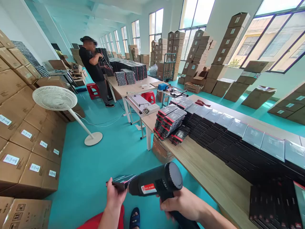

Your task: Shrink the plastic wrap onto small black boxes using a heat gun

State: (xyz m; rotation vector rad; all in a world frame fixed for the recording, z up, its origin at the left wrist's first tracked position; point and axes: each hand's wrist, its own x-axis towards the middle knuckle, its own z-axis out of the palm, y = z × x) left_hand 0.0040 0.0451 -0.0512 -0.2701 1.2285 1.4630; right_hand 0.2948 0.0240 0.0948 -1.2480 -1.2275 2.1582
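My right hand (177,205) is wrapped round the handle of a black heat gun (152,181), which has a red and white label on its barrel. The gun's nozzle points left, close to a flat dark package (124,179) with a shiny top. That package is pinched in my left hand (114,194), thumb on its near edge. Both hands are over the floor, left of the long table (195,159). On that table stand stacks of wrapped flat packages (170,117) and a long row of black ones (214,136).
A white fan (54,98) stands at the left beside stacked cartons (16,136). Another person (92,63) stands at a farther table (121,90). A red stool (105,219) is below my left arm. More cartons (225,51) line the windows.
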